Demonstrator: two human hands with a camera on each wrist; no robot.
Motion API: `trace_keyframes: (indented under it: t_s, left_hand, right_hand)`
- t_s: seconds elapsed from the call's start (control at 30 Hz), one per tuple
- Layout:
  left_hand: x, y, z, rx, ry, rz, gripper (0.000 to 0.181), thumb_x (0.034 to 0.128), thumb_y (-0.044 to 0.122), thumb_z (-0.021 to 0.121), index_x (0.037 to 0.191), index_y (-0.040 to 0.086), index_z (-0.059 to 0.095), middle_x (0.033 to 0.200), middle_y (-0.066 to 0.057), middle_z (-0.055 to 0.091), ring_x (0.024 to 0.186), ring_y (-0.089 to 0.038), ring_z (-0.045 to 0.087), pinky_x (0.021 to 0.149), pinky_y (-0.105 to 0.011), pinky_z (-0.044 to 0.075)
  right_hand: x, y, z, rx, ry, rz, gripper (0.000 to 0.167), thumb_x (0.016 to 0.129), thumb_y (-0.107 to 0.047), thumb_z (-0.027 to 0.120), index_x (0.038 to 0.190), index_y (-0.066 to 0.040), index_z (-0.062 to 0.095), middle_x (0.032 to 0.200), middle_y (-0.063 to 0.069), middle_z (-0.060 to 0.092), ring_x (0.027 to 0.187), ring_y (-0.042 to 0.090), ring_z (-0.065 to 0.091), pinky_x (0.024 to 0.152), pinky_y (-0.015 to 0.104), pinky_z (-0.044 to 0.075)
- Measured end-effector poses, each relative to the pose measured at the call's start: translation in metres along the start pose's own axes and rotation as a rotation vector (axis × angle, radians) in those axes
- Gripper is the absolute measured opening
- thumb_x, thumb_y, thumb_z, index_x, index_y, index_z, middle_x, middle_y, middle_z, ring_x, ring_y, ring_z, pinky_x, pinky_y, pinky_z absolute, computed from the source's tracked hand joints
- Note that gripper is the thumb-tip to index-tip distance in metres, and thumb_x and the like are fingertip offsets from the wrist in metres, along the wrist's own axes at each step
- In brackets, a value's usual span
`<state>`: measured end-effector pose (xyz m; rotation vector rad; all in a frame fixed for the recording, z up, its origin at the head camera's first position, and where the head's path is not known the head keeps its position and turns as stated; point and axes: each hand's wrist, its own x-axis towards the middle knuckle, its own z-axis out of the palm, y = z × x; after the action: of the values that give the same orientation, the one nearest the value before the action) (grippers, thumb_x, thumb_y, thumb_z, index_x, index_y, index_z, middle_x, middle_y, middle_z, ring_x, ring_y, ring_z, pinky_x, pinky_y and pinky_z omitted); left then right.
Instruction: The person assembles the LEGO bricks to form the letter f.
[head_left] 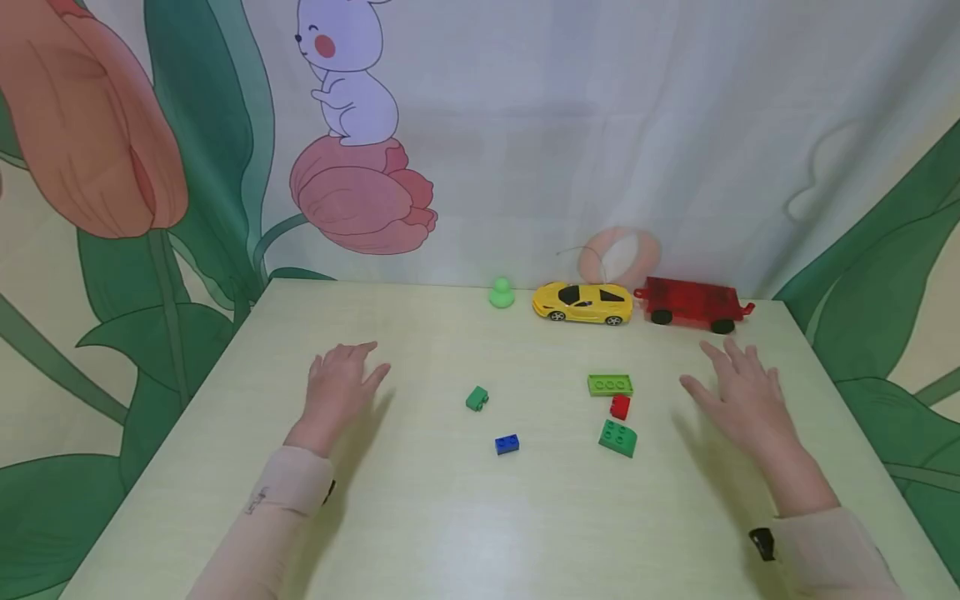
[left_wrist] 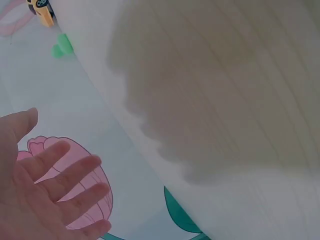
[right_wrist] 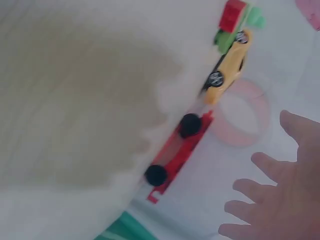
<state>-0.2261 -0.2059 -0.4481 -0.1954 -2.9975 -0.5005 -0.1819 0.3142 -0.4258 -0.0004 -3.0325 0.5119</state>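
My left hand (head_left: pixel 339 387) hovers over the left part of the table, fingers spread and holding nothing. Over the right part hangs my right hand (head_left: pixel 746 400), its fingers also apart and bare. Nearest to it are a red toy wagon (head_left: pixel 692 302) with black wheels, a flat lime-green brick (head_left: pixel 610 384), a small red brick (head_left: pixel 620 407) and a green brick (head_left: pixel 618 437). Between the hands lie a small green brick (head_left: pixel 477 398) and a blue brick (head_left: pixel 507 444). Both palms show in the wrist views, the left hand (left_wrist: pixel 55 195) and the right hand (right_wrist: pixel 285 190).
A yellow toy car (head_left: pixel 583 302) stands at the table's back edge, left of the wagon. Beside it sits a light green rounded piece (head_left: pixel 502 293). Behind the pale table (head_left: pixel 450 525) hangs a curtain (head_left: pixel 525 150) printed with flowers and a rabbit.
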Motion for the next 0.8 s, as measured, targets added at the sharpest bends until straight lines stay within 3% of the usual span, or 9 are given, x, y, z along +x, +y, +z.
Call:
trace_keyframes:
  t_s: [0.1, 0.23, 0.33, 0.43, 0.57, 0.8]
  left_hand:
    - [0.001, 0.007, 0.000, 0.010, 0.057, 0.024, 0.048, 0.0981, 0.039, 0.053, 0.134, 0.007, 0.054, 0.126, -0.020, 0.058, 0.118, -0.041, 0.048, 0.103, -0.060, 0.023]
    - [-0.001, 0.021, 0.002, -0.023, 0.125, 0.078, 0.040, 0.0962, 0.036, 0.058, 0.125, 0.008, 0.061, 0.114, -0.016, 0.065, 0.105, -0.037, 0.057, 0.090, -0.056, 0.039]
    - [-0.004, 0.036, 0.005, -0.064, 0.118, 0.109, 0.035, 0.0953, 0.034, 0.060, 0.120, 0.009, 0.065, 0.108, -0.012, 0.067, 0.098, -0.033, 0.060, 0.081, -0.051, 0.044]
    - [-0.006, 0.051, 0.009, -0.123, 0.033, 0.119, 0.031, 0.0959, 0.033, 0.059, 0.117, 0.011, 0.067, 0.105, -0.009, 0.067, 0.092, -0.028, 0.061, 0.078, -0.045, 0.047]
    - [-0.003, 0.069, 0.013, -0.220, -0.116, 0.100, 0.025, 0.0949, 0.032, 0.062, 0.110, 0.014, 0.071, 0.099, -0.004, 0.066, 0.083, -0.020, 0.061, 0.073, -0.038, 0.048]
    - [0.010, 0.091, 0.022, -0.268, -0.294, 0.104, 0.028, 0.0907, 0.028, 0.069, 0.115, 0.014, 0.069, 0.091, 0.000, 0.063, 0.080, -0.017, 0.056, 0.071, -0.034, 0.046]
  right_hand:
    - [-0.003, -0.015, -0.003, -0.012, 0.022, -0.051, 0.078, 0.093, -0.054, 0.053, 0.146, -0.001, 0.033, 0.148, 0.034, 0.021, 0.136, 0.053, 0.006, 0.101, 0.070, -0.001]
    - [-0.008, -0.039, -0.004, -0.030, 0.027, -0.130, 0.069, 0.092, -0.048, 0.060, 0.142, -0.004, 0.042, 0.144, 0.032, 0.031, 0.134, 0.052, 0.017, 0.103, 0.068, 0.000]
    - [-0.011, -0.060, -0.001, -0.032, 0.009, -0.178, 0.061, 0.091, -0.042, 0.065, 0.139, -0.007, 0.048, 0.142, 0.028, 0.038, 0.132, 0.049, 0.026, 0.104, 0.067, 0.005]
    - [-0.015, -0.080, 0.002, -0.018, -0.018, -0.225, 0.052, 0.090, -0.038, 0.067, 0.133, -0.011, 0.055, 0.137, 0.022, 0.048, 0.128, 0.043, 0.037, 0.103, 0.065, 0.020]
    - [-0.017, -0.105, 0.008, 0.013, -0.048, -0.284, 0.043, 0.090, -0.038, 0.068, 0.124, -0.013, 0.064, 0.126, 0.013, 0.058, 0.117, 0.035, 0.051, 0.092, 0.056, 0.041]
    - [-0.010, -0.138, 0.024, 0.063, -0.130, -0.336, 0.036, 0.091, -0.040, 0.066, 0.119, -0.017, 0.068, 0.117, 0.003, 0.064, 0.107, 0.024, 0.059, 0.088, 0.045, 0.048]
